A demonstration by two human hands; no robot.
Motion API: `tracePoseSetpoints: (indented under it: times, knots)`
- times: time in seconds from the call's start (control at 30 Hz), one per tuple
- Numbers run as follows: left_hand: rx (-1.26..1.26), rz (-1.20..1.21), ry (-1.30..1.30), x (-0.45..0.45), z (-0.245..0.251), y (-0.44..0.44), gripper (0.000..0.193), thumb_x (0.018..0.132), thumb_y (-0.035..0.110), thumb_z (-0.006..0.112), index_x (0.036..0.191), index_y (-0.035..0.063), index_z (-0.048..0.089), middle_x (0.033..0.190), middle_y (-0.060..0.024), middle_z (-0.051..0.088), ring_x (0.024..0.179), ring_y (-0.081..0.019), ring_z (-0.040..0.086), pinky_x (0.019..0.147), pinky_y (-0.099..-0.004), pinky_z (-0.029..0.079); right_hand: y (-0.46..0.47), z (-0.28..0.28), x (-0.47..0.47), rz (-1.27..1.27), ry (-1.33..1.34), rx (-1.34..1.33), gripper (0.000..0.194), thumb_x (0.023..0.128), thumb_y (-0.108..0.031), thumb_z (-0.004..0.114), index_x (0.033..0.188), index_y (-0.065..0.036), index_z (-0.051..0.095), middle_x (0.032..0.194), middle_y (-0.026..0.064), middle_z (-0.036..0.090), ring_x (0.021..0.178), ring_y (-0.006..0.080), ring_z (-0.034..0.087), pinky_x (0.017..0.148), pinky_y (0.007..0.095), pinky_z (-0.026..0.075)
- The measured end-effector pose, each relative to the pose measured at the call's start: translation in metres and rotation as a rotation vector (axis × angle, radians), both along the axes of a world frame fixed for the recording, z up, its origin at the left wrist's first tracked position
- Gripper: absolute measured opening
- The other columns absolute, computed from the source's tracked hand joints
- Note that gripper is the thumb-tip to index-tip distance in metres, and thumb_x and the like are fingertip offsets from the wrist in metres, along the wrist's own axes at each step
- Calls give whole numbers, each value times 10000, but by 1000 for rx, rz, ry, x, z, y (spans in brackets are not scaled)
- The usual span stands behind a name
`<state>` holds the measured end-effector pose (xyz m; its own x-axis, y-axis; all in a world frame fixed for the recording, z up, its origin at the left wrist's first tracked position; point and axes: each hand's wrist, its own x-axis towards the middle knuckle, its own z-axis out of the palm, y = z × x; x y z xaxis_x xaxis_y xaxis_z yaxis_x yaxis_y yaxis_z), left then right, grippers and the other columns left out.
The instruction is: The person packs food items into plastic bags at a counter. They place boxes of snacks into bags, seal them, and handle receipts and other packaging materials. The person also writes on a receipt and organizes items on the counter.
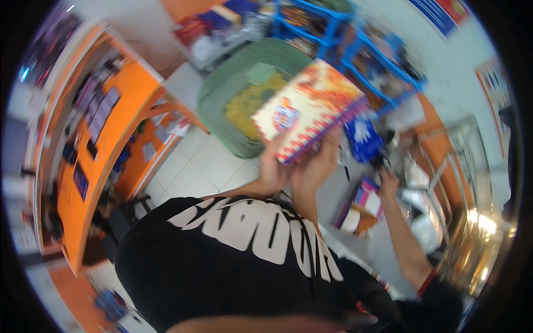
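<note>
A printed cardboard food box (310,108), cream with a red checkered edge and a fried-food picture, is held up in front of my chest. My left hand (272,164) grips its near left corner. Along the lower right edge, my right hand (318,162) supports it from below; some of its fingers are hidden by the box. Beyond and partly behind the box stands a large green plastic tub (216,87) with a yellow mass in it, too blurred to identify.
Blue plastic racks (366,54) stand behind the tub. At right, another person's hand (389,183) reaches near a blue packet (363,137), above an opened carton (360,208) on a grey surface. An orange counter (125,89) runs along the left, beside a tiled floor (200,162).
</note>
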<state>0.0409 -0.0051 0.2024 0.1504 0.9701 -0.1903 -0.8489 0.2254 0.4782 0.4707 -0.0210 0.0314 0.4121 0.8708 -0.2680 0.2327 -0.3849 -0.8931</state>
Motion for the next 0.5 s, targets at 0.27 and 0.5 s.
tracePoseSetpoints:
  times: [0.27,0.5]
  knots:
    - [-1,59,90,12,10,2,472,941,375,500,1274,54,404,1068,-86,596,878,-165,580,678,-291,451,23,138,-325,-300,947,451,364,935,-370,488,1153,-85,553,1006,39,593,801,144,532,751,291,445]
    - [149,-82,39,5,10,5,484,939,391,475,1264,36,419,1051,-100,607,767,-155,554,562,-271,389,24,185,-340,-125,958,429,550,985,-535,356,1289,-95,484,1190,63,584,1006,157,569,880,314,440]
